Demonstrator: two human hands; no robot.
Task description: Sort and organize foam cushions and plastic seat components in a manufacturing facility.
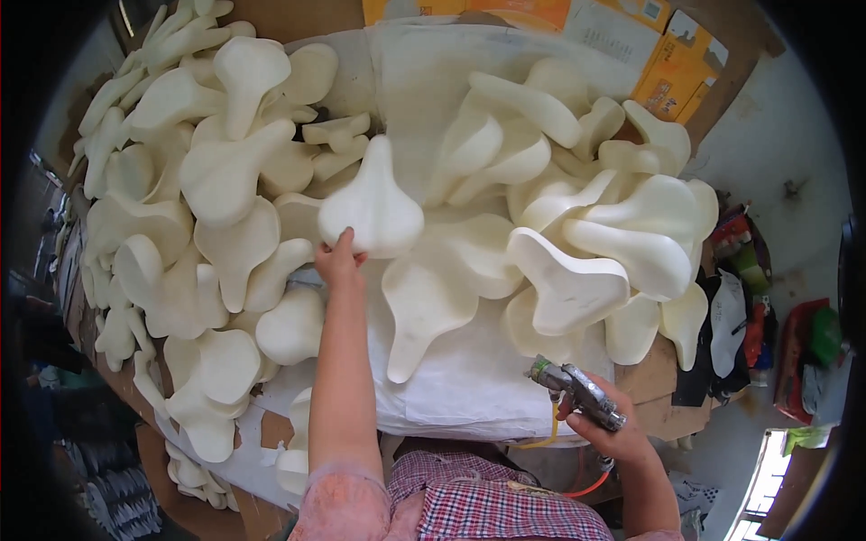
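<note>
My left hand [339, 260] reaches forward over the table and pinches the wide end of a cream-white foam saddle pad [373, 206]. The pad's narrow nose points away from me. Lower right, my right hand [621, 427] is wrapped round a metal spray gun [582, 397] smeared with residue. A yellow hose [544, 436] and an orange hose [588, 485] run near the gun's lower end. Just beyond the gun, a saddle pad [570, 284] lies with its flat underside showing. Another pad [424, 302] rests between my hands, nose toward me.
A tall heap of saddle pads [225, 171] covers the table's left side, and a second pile [645, 216] stands at right. White sheeting [451, 397] covers the table's front. Orange-yellow cardboard [681, 72] lies along the back. More pads sit in a box [171, 505] at lower left.
</note>
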